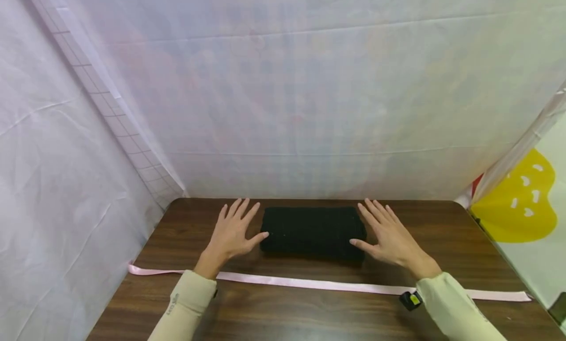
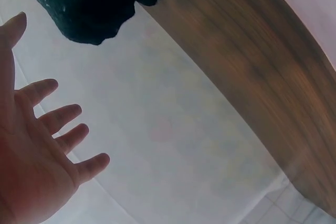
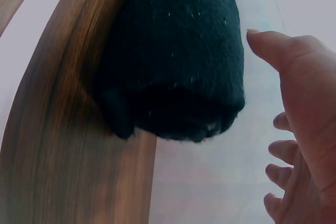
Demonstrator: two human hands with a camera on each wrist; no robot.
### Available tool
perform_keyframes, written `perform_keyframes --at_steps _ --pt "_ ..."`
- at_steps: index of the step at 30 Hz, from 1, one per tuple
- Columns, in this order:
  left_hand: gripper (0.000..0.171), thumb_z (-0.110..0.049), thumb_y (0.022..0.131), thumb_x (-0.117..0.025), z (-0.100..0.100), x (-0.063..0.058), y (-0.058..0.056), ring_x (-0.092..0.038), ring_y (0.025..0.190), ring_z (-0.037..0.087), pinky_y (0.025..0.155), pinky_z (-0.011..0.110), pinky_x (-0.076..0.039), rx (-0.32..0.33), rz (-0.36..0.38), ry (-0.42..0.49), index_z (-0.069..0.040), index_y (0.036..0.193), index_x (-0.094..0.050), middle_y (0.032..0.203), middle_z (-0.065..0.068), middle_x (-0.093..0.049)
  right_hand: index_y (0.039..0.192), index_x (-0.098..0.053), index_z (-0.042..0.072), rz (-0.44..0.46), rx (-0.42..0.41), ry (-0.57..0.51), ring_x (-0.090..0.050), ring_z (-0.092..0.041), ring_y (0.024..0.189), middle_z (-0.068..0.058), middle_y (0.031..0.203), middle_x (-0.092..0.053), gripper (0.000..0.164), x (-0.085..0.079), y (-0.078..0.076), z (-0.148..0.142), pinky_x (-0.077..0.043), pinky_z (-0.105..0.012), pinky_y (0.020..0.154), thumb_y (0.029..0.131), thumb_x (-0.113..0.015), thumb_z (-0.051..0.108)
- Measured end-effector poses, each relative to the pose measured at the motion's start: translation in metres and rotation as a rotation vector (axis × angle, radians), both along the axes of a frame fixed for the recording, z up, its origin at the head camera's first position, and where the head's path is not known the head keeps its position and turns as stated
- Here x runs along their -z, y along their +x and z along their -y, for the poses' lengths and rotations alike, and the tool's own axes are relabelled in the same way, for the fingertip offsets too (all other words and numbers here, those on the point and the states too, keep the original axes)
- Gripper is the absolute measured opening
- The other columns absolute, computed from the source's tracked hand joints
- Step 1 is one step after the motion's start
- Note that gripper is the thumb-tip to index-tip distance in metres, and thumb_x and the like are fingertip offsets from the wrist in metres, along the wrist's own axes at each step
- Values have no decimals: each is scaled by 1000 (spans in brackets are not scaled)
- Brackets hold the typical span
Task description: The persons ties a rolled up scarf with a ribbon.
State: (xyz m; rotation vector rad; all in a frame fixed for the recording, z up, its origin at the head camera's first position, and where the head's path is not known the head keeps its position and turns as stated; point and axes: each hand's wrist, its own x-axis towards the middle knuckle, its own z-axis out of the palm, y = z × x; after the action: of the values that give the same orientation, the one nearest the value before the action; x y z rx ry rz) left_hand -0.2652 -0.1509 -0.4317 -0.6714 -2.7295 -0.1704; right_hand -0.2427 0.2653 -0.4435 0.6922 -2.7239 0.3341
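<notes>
A thick black cloth bundle (image 1: 312, 231), folded or rolled into an oblong, lies on the wooden table in the head view. Pale lint specks dot its fuzzy surface, and the right wrist view shows the layered end of the cloth (image 3: 173, 51). At its left end is my left hand (image 1: 232, 234), fingers spread and thumb tip overlapping the cloth's edge in the head view. My right hand (image 1: 391, 239) mirrors it at the other end, fingers also spread. Both wrist views show a gap between the cloth and the left hand (image 2: 37, 145) and right hand (image 3: 310, 103).
A pink ribbon (image 1: 309, 283) runs across the brown wooden table (image 1: 283, 314), in front of the cloth and passing under both forearms. White sheeting (image 1: 309, 110) hangs behind the table and along the left. A yellow shape (image 1: 522, 203) shows on the right.
</notes>
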Motion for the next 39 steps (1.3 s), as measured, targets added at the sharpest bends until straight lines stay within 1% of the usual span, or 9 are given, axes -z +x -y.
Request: perform_keyframes --at_steps 5,8,11,16,22,26,30,36,39 --pt "82 -67 90 -53 -12 2 0 -29 145 37 114 62 -23 21 29 -21 -19 154 -35 157 16 -34 152 -34 1 -60 -77 -5 -28 -46 143 -26 157 -30 91 3 0 9 -16 -55 119 85 -72 50" --pt "82 -68 91 -52 -18 2 0 -29 146 36 115 61 -23 29 41 -21 -20 155 -34 158 15 -33 151 -35 1 -72 -115 -8 -27 -45 144 -25 157 -30 90 2 0 16 -18 -55 118 85 -74 47" --pt "82 -68 91 -51 -24 2 0 -28 146 35 115 60 -23 34 55 -15 -20 155 -33 158 14 -33 152 -35 2 -69 -133 3 -26 -44 145 -25 158 -28 89 1 0 22 -20 -56 117 85 -74 47" --pt "82 -69 92 -49 -34 4 0 -27 147 34 116 59 -22 47 77 -35 -21 156 -32 159 13 -32 152 -35 3 -53 -151 23 -26 -44 145 -24 159 -27 89 3 1 32 -21 -58 116 85 -73 48" --pt "82 -70 92 -46 -44 5 -2 -27 147 34 116 58 -23 61 80 -59 -22 157 -29 160 12 -30 152 -34 3 -44 -169 38 -25 -42 146 -23 160 -24 91 3 -1 42 -20 -58 116 84 -74 49" --pt "83 -70 92 -46 -49 6 -2 -24 148 32 117 58 -21 56 101 -66 -23 157 -27 161 11 -28 153 -33 3 -33 -173 43 -23 -41 147 -22 160 -23 91 4 -2 47 -20 -59 116 85 -74 49" --pt "83 -70 92 -46 -52 9 -3 -24 148 32 117 58 -20 57 118 -64 -22 157 -28 161 12 -27 152 -34 3 -24 -173 52 -24 -41 147 -23 160 -24 91 5 -3 51 -21 -59 116 85 -73 50" --pt "83 -70 92 -46 -61 13 -6 -24 149 31 118 56 -21 76 117 -81 -23 158 -25 162 11 -26 149 -37 -2 -79 -174 57 -30 -43 144 -25 157 -30 94 8 -5 55 -25 -60 114 81 -77 48" --pt "82 -68 93 -47 -66 13 -6 -24 149 31 119 55 -20 106 115 -91 -22 158 -26 162 11 -25 149 -37 -3 -80 -176 61 -31 -44 143 -25 156 -31 95 9 -5 58 -25 -60 114 80 -78 48"
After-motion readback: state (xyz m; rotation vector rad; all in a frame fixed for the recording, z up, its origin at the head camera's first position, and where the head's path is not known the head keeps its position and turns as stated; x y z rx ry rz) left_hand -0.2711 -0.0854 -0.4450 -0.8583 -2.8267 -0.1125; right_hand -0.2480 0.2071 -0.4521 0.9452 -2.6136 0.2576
